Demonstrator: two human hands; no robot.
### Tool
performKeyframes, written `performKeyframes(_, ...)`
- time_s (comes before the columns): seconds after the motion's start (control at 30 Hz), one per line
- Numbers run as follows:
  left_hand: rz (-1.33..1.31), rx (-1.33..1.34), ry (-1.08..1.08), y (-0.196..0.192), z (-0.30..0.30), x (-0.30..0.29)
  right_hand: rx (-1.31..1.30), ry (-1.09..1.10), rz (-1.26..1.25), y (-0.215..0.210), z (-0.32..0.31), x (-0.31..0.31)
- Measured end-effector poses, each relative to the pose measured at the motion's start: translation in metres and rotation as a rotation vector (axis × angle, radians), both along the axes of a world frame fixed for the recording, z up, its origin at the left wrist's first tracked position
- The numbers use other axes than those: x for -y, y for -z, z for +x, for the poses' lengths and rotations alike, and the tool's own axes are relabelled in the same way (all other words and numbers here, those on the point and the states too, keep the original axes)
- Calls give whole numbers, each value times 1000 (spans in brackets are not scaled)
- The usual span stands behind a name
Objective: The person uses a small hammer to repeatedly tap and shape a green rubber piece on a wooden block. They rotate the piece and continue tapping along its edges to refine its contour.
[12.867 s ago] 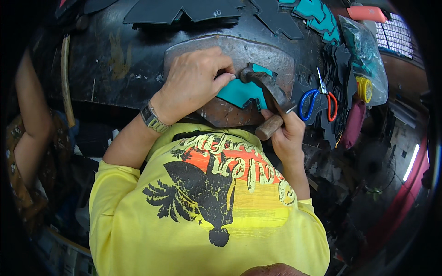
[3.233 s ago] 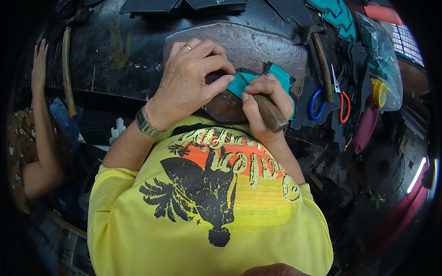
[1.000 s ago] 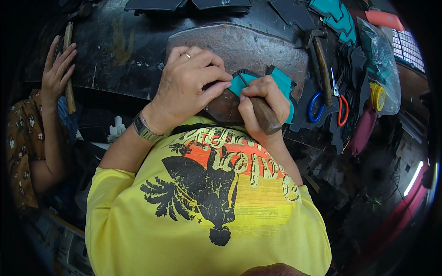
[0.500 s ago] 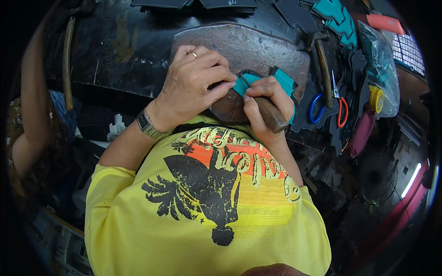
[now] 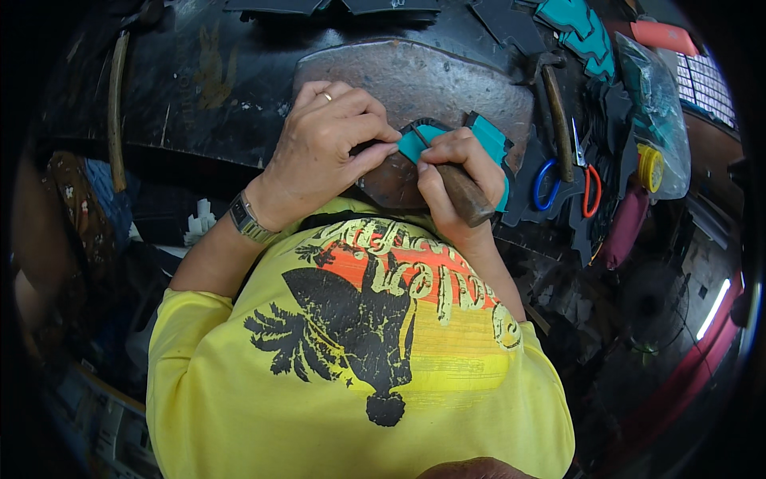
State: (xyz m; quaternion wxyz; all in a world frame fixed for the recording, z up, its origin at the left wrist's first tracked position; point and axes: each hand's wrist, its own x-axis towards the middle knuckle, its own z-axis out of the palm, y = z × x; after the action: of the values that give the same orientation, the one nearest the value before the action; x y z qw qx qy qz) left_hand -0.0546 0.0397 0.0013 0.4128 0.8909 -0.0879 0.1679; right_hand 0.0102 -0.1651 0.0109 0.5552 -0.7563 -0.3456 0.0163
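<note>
In my right hand is an awl with a thick wooden handle, its thin metal shaft pointing away to the upper left. The shaft's tip meets a teal piece with a black edge, which looks like cut leather or sheet material. My left hand pinches the left edge of this piece between thumb and fingers. Part of the piece lies hidden under my right hand, and more teal shows beyond it. Underneath is a worn brown work slab.
Right of the slab lie a wooden-handled hammer, scissors with blue and red handles, black cut pieces and teal pieces. A clear plastic bag and a yellow roll are farther right. Another wooden handle rests at left.
My hands keep nearly the same hold and place; the whole view has shifted slightly. At the far left, another person's arm, raised before, has moved and looks blurred.
</note>
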Motion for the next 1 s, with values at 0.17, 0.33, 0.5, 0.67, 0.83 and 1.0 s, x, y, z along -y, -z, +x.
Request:
performKeyframes(0.17, 1, 10, 4, 1, 0, 1, -102, -16, 67, 0, 3, 5)
performKeyframes(0.33, 12, 12, 6, 2, 1, 0, -95, -51, 95, 2, 5, 7)
performKeyframes(0.5, 12, 13, 5, 2, 1, 0, -32, -50, 22, 2, 1, 4)
performKeyframes(0.67, 17, 14, 7, 2, 0, 0, -88, -49, 65, 0, 4, 5)
performKeyframes(0.83, 20, 17, 5, 3, 1, 0, -108, -71, 94, 0, 5, 5)
performKeyframes(1.0, 23, 20, -24, 1, -1, 1, -95, -55, 54, 1, 3, 3)
